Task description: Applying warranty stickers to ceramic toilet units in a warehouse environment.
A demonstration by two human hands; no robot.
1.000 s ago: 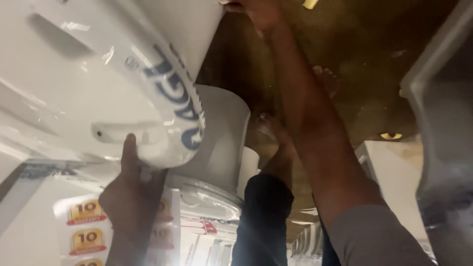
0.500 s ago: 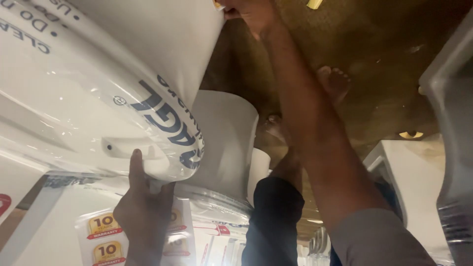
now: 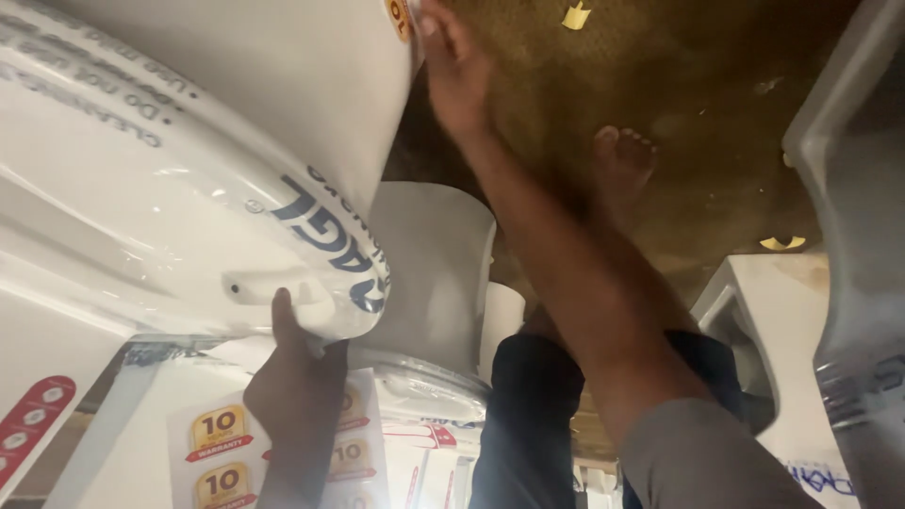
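A large white ceramic toilet (image 3: 189,141) wrapped in clear plastic, with blue lettering, fills the upper left of the head view. My left hand (image 3: 294,382) grips its near lower rim from underneath, thumb pointing up against the glaze. My right hand (image 3: 454,71) reaches far forward on a bare forearm and holds the toilet's far edge beside a small orange sticker. A second white ceramic piece (image 3: 429,273) shows just beneath the lifted one. My bare foot (image 3: 622,160) and dark trouser leg (image 3: 528,415) stand on the brown floor (image 3: 716,113).
White boxes or wrapped units with gold and red stickers (image 3: 222,457) lie below my left hand. Another plastic-wrapped white ceramic item (image 3: 853,264) lines the right edge, with a white box-shaped piece (image 3: 773,320) beside it. Small yellow scraps (image 3: 577,15) dot the floor.
The toilet has shifted up and to the left in view, showing more of its underside. My right hand has slid down along the far edge; my left hand keeps its grip.
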